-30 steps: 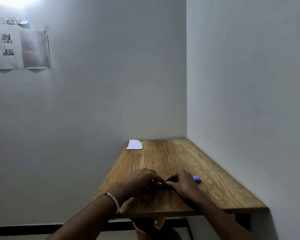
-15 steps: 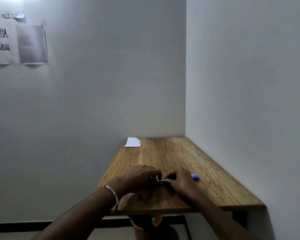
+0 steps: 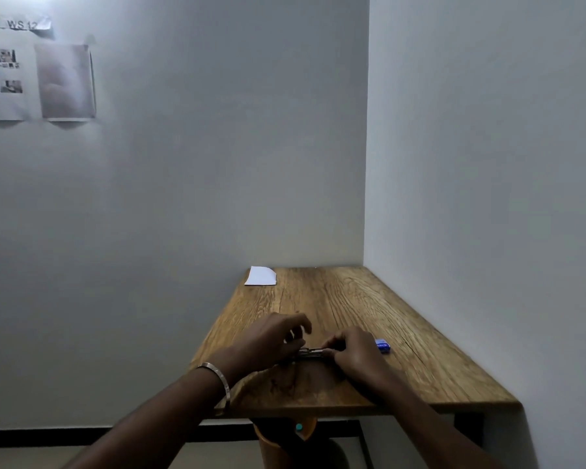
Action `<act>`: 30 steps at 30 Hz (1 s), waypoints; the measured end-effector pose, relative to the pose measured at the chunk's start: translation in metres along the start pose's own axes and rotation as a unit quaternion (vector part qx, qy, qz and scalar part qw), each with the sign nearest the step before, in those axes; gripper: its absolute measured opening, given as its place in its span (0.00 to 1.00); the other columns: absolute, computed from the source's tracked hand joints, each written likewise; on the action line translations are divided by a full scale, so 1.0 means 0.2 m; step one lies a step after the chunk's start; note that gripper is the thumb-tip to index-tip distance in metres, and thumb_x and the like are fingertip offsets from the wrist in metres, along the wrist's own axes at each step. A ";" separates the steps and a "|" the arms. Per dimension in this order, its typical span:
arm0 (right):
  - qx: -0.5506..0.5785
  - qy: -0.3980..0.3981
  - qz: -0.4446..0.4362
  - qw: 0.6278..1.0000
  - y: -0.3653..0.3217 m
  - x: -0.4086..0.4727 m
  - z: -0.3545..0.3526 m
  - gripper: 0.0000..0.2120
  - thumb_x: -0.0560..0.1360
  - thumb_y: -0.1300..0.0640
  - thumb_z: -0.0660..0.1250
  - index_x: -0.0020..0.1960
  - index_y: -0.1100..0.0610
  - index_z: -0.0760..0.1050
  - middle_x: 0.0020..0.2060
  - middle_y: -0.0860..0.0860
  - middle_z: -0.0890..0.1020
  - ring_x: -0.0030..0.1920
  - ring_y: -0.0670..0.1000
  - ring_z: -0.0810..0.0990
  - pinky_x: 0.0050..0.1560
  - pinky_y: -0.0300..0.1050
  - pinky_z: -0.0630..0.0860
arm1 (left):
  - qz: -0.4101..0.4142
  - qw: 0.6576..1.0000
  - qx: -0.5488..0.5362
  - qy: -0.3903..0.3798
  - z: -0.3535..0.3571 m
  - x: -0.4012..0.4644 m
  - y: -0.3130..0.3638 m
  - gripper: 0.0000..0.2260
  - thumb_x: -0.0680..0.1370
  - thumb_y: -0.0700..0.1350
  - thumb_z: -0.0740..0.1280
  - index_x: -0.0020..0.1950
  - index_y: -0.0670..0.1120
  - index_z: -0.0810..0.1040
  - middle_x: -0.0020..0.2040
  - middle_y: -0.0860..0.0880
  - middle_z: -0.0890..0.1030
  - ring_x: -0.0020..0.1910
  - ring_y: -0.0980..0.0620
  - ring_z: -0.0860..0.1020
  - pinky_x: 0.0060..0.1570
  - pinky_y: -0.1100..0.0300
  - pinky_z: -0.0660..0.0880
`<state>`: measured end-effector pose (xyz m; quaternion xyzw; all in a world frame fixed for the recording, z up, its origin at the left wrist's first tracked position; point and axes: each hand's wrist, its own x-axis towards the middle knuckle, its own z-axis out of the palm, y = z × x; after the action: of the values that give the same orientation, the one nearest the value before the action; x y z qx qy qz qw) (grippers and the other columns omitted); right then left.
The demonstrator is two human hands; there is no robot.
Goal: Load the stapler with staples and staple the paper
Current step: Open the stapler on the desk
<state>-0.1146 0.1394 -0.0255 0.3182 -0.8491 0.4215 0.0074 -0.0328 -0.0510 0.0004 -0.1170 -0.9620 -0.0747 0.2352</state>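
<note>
Your wooden tabletop (image 3: 352,299) fills the corner where two pale walls meet, with printed sheets (image 3: 38,79) taped high on the left wall. Your two forearms reach in from below, a metal bangle (image 3: 217,380) on the left wrist. Your left hand (image 3: 271,340) and right hand (image 3: 356,352) sit close together near the front edge, each gripping one end of the small metal stapler (image 3: 312,352), which lies low over the wood between them. Your left fingers are partly spread above it; the right fingers are curled tight on its right end. Whether the stapler is open you cannot tell. The white paper (image 3: 261,275) lies at the far left corner, well apart. The little blue staple box (image 3: 383,345) sits just beside your right hand.
</note>
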 end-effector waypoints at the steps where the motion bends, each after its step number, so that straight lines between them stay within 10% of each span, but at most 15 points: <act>1: 0.000 0.001 -0.003 1.000 0.00 0.00 0.00 0.06 0.77 0.59 0.71 0.50 0.51 0.85 0.49 0.45 0.85 0.47 0.40 0.80 0.43 0.33 0.75 | 0.002 1.000 -0.007 0.006 0.01 -0.01 0.00 0.11 0.79 0.45 0.67 0.61 0.53 0.78 0.53 0.54 0.83 0.48 0.61 0.81 0.45 0.68 0.78; 14: -0.022 -0.002 -0.023 1.000 -0.02 -0.02 -0.02 0.06 0.77 0.58 0.71 0.51 0.54 0.85 0.50 0.47 0.85 0.52 0.43 0.81 0.56 0.41 0.77 | -0.007 0.998 -0.054 0.036 0.04 -0.03 -0.02 0.07 0.78 0.45 0.69 0.54 0.51 0.84 0.52 0.55 0.83 0.47 0.61 0.81 0.47 0.67 0.79; 30: -0.021 0.021 -0.019 0.999 -0.01 -0.01 -0.02 0.05 0.75 0.59 0.72 0.49 0.54 0.86 0.46 0.47 0.86 0.48 0.42 0.82 0.49 0.36 0.78 | -0.010 0.998 -0.056 -0.003 0.04 0.03 0.02 0.10 0.78 0.40 0.69 0.57 0.49 0.83 0.54 0.52 0.84 0.49 0.62 0.81 0.48 0.74 0.76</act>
<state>-0.1126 0.1418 -0.0224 0.3255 -0.8511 0.4099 0.0401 -0.0409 -0.0452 -0.0032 -0.1203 -0.9583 -0.1300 0.2243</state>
